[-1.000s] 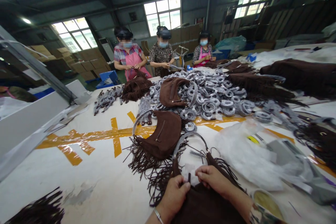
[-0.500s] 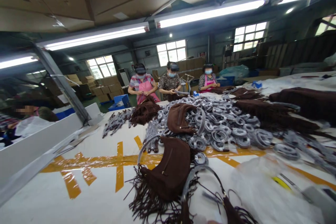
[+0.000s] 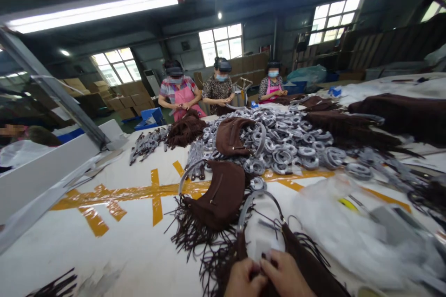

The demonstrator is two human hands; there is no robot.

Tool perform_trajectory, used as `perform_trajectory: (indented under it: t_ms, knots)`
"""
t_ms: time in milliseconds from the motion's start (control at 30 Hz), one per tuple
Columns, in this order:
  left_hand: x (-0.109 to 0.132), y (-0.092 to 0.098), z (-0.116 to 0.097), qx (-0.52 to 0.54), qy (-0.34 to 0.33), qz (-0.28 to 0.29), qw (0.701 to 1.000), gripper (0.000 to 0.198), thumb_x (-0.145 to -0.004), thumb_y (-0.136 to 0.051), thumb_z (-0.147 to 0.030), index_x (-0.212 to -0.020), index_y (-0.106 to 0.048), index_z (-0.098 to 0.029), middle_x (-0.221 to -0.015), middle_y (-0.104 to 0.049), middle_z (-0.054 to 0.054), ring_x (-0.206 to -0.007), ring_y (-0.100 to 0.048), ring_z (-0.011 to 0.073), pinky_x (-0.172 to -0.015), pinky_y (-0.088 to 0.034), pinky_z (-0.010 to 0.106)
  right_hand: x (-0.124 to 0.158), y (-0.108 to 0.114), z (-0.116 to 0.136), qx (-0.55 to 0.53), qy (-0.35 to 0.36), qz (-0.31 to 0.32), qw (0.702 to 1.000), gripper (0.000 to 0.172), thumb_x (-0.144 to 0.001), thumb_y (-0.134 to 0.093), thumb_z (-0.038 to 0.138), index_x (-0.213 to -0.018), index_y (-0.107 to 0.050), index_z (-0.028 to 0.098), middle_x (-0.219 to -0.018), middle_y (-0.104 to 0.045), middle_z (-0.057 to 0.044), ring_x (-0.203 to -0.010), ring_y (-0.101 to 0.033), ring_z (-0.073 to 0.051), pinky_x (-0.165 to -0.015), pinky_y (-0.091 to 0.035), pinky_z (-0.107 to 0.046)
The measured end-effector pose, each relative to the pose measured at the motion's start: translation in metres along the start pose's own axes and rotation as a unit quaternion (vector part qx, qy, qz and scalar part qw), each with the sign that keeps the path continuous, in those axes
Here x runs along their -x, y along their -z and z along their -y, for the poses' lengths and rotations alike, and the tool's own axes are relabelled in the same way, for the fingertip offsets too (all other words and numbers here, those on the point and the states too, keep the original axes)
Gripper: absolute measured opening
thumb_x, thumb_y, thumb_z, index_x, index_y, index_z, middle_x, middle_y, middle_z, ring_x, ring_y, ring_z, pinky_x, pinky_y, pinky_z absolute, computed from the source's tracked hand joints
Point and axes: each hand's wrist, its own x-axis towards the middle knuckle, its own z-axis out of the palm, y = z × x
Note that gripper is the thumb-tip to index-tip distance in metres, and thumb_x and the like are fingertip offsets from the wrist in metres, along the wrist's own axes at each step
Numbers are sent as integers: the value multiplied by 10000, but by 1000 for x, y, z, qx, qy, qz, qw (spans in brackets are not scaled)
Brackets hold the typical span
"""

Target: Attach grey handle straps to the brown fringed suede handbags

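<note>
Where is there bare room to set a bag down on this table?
Bare tabletop shows at left, bordered by orange tape, loose fringe and a fringed bag. A smaller patch lies between that tape and the small strap pile. Center and right are crowded with coiled straps, more bags and plastic sheeting.

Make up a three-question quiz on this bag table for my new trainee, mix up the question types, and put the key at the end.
1. Multiple choice: what colour is the tape on the table?
a) blue
b) orange-yellow
c) green

2. True or false: the camera wearer's two hands are spread wide, at opposite edges of the table.

3. Count: of the three people along the table's far side, how many wear pink aprons?

Key:
1. b
2. False; the left hand and right hand are close together at the nearest brown bag.
3. Two
</note>
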Motion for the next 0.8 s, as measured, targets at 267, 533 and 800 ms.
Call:
perform_trajectory:
  t_ms: [267, 533, 800]
  knots:
    - [2, -13, -9, 79, 47, 17, 996, 156, -729, -620, -213, -847, -524, -177, -616, -574, -68, -335, -406, 47, -317, -284, 182, -2, 13, 4, -108, -96, 82, 986, 295, -755, -557, 398, -630, -612, 136, -563, -522, 11, -574, -453, -126, -549, -309, -253]
    - [4, -13, -8, 81, 33, 13, 996, 286, -732, -651, -250, -976, -520, -179, -654, -601, -62, -333, -414, 52, -301, -284, 181, 3, 13, 7, -115, -82, 116, 983, 244, -744, -584, 342, -635, -644, 132, -564, -517, 22, -587, -440, -114, -561, -305, -244]
    - [8, -5, -16, 84, 26, 53, 995, 282, -820, -593, -357, -954, -692, -130, -580, -590, -32, -444, -491, 67, -455, -363, 193, 11, 4, -11, -177, -175, 87, 965, 335, -707, -599, 477, -599, -494, 178, -527, -371, 62, -537, -321, -94, -509, -231, -248]
